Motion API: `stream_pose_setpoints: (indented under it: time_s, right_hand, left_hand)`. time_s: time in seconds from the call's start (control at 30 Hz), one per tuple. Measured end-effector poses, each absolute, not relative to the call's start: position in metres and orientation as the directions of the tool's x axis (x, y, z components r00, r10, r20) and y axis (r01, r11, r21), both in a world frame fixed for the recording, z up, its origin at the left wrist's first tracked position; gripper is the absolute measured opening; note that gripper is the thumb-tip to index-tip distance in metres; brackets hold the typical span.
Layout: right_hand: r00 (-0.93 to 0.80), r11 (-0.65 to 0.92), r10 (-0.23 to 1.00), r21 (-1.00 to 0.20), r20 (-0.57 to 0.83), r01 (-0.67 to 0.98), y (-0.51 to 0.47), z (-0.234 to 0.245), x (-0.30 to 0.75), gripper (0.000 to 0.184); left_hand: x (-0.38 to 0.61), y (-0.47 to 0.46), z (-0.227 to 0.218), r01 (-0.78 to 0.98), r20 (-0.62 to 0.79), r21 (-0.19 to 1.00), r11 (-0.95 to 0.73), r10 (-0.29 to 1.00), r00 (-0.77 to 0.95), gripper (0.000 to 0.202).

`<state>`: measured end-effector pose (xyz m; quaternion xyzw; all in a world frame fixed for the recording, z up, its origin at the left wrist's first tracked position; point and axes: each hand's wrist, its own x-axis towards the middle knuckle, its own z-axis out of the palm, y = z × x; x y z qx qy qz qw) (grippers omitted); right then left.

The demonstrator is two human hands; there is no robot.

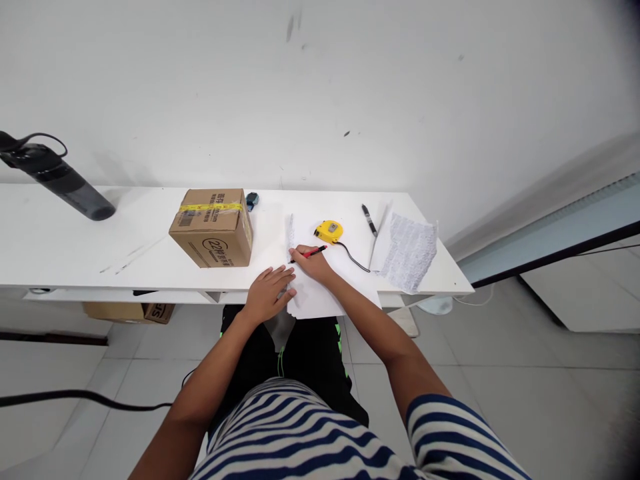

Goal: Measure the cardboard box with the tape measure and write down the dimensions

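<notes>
My right hand [311,263] is closed around a red and black pen [316,251], its tip down at the left part of a white sheet of paper [320,300]. Small handwriting runs along the sheet's upper left edge. My left hand [270,293] lies flat with fingers stretched, at the lower left edge of the paper. Just beyond my right hand, a yellow tape measure [330,231] rests on the paper, with a dark wrist cord [353,259] trailing to the right.
A taped cardboard box [215,230] stands on the white desk [135,233], a dark watch-like item [252,200] beside it. A dark water bottle [70,187] is at far left. Rightward lie a black pen [369,220] and handwritten sheets [407,250]. Another box [157,313] sits below.
</notes>
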<state>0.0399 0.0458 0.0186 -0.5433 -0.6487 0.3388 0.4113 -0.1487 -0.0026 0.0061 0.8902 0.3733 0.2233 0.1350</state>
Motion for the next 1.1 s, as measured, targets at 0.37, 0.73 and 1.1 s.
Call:
stream_pose_setpoints:
  time_s: [0.37,0.73,1.1]
  right_hand:
    - [-0.073,0.191,0.982,-0.883,0.177,0.428,0.0451,0.0188,0.0410,0.039]
    - [-0.010,0.170,0.983,-0.901,0.181,0.400,0.0448,0.0191,0.0403,0.041]
    - [-0.032,0.182,0.982,-0.904,0.184,0.388,0.0446,0.0174,0.0417,0.040]
  left_hand:
    - [-0.1488,-0.0029,0.0066,0.577,0.328,0.442,-0.687,0.722,0.609,0.042]
    - [-0.1492,-0.0038,0.0074,0.626,0.309,0.332,-0.705,0.709,0.634,0.044]
    - [-0.1483,-0.0034,0.0059,0.628,0.315,0.324,-0.707,0.707,0.633,0.044]
